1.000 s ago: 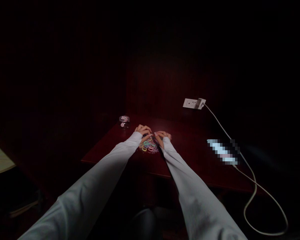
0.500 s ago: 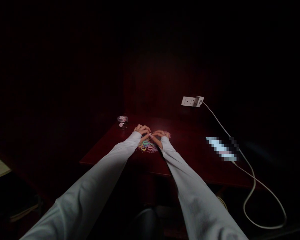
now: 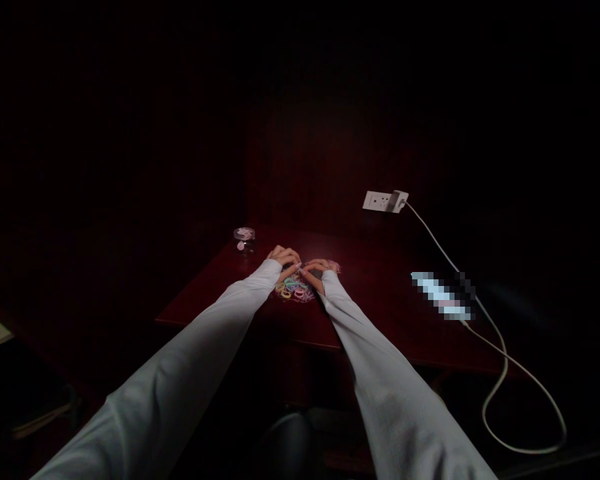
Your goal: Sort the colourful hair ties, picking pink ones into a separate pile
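A loose pile of colourful elastic hair ties [image 3: 294,289], in yellow, green, pink and purple, lies on the dark red table [image 3: 205,303]. Over the far left side of the pile is my left hand [image 3: 285,257], its fingers bent and the thumb tip close to them. My right hand [image 3: 322,268] faces it from the far right side, fingers curled inward. The two sets of fingertips nearly meet above the pile. Whatever lies between them is too small and dark to make out. Long pale sleeves cover both arms up to the wrists.
A small clear round container [image 3: 245,239] with pinkish pieces stands at the table's back left. At right lies a blurred-out phone-like device [image 3: 441,296]. Its white cable [image 3: 500,340] loops past the table edge and up to a charger in the wall socket [image 3: 380,201].
My thumb tips have drawn slightly apart. Both hands remain over the hair ties. The whole view has shifted a little.
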### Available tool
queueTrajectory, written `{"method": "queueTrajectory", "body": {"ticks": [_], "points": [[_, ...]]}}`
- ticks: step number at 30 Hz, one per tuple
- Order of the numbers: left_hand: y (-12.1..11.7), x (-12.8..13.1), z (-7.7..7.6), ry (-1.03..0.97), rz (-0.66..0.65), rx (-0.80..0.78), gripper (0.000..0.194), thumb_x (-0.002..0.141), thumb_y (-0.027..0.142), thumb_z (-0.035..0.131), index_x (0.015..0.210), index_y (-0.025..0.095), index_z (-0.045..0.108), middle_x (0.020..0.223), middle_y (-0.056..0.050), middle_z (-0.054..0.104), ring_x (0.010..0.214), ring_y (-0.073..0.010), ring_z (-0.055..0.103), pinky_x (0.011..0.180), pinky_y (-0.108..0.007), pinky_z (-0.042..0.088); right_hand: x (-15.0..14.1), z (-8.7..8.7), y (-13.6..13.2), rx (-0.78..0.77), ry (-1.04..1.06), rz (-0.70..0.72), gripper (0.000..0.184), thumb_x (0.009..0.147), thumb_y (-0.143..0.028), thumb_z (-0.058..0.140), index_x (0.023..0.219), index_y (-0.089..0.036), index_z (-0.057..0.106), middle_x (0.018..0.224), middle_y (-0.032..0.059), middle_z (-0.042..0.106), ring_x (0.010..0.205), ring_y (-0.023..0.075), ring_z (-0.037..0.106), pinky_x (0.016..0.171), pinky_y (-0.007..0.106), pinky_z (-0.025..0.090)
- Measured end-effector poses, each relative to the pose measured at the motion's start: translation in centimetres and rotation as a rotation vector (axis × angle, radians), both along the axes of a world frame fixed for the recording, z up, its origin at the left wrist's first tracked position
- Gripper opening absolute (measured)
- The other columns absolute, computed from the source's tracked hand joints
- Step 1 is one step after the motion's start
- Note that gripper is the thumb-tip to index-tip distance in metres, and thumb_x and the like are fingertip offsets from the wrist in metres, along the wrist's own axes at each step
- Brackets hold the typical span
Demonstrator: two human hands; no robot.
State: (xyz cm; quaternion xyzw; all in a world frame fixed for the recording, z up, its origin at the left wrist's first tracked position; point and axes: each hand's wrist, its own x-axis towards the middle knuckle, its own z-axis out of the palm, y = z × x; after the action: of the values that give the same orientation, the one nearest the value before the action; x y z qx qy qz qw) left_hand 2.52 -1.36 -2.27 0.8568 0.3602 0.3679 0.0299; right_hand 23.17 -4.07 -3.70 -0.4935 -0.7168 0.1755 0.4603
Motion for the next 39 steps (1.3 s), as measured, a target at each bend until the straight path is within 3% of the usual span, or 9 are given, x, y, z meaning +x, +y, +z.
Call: {"method": "queueTrajectory", "body": {"ticks": [9, 17, 25, 39], "points": [[0.42, -0.28, -0.30, -0.024, 0.005, 0.015, 0.021, 0.105, 0.033, 0.061, 0.092, 0.024, 0.074, 0.111, -0.006, 0.075, 0.104, -0.0239, 0.059, 0.099, -0.042, 0.049, 0.02, 0.18, -0.31, 0.027, 0.016, -0.010, 0.018, 0.090, -0.044, 0.077, 0.085, -0.027, 0.082, 0.115, 0.0067, 0.079, 0.120, 0.0293, 0.064, 0.111, 0.048, 0.037], [0.69, -0.46, -0.64, -0.029, 0.002, 0.000, 0.028, 0.106, 0.040, 0.054, 0.095, 0.025, 0.075, 0.110, -0.008, 0.075, 0.106, -0.0260, 0.060, 0.100, -0.046, 0.049, -0.08, 0.14, -0.20, 0.028, 0.026, 0.008, 0.024, 0.094, -0.049, 0.072, 0.086, -0.028, 0.081, 0.112, 0.0051, 0.080, 0.117, 0.0280, 0.067, 0.114, 0.049, 0.034], [0.87, -0.41, -0.92, -0.040, 0.001, 0.032, 0.029, 0.106, 0.042, 0.054, 0.093, 0.025, 0.075, 0.109, -0.007, 0.076, 0.104, -0.0253, 0.059, 0.098, -0.044, 0.048, -0.07, 0.21, -0.12, -0.021, -0.018, 0.019, 0.010, 0.087, -0.037, 0.079, 0.088, -0.029, 0.084, 0.118, 0.0044, 0.079, 0.123, 0.0293, 0.063, 0.113, 0.048, 0.033], [0.70, -0.77, -0.62, 0.002, 0.001, 0.003, 0.029, 0.105, 0.044, 0.057, 0.092, 0.025, 0.075, 0.106, -0.005, 0.076, 0.103, -0.0250, 0.058, 0.097, -0.044, 0.046, -0.19, -0.53, 0.42, 0.008, -0.051, 0.019, 0.013, 0.091, -0.039, 0.076, 0.092, -0.030, 0.086, 0.114, 0.0043, 0.080, 0.120, 0.0288, 0.063, 0.109, 0.046, 0.037]]}}
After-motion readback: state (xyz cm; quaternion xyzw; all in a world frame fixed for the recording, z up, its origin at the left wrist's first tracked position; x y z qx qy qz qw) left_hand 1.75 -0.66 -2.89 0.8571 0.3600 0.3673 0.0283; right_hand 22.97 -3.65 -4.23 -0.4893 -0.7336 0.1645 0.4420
